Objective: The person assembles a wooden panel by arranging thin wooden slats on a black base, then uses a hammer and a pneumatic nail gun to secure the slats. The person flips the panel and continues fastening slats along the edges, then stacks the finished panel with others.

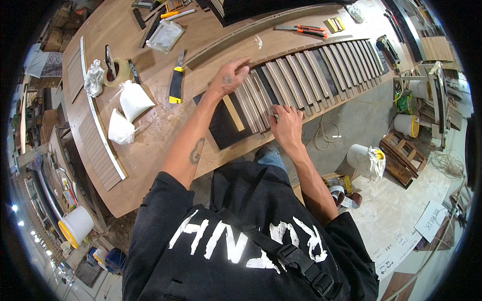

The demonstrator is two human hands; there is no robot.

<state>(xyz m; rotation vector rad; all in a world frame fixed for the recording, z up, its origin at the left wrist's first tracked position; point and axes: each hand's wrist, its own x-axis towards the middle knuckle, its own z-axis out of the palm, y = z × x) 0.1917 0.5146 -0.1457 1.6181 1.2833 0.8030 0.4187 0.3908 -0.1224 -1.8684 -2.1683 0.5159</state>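
Floor: grey concrete [361,120], dusty | furniture: long curved wooden workbench [150,145] | right: white buckets [407,124], wooden crates [404,155] | lower left: white bucket, yellow rim [75,226]

You wear a black short-sleeved shirt [241,236] with large white lettering at lower centre, a black strap with buckle [301,263] crossing it, blue jeans [271,158], and a forearm tattoo [196,151].
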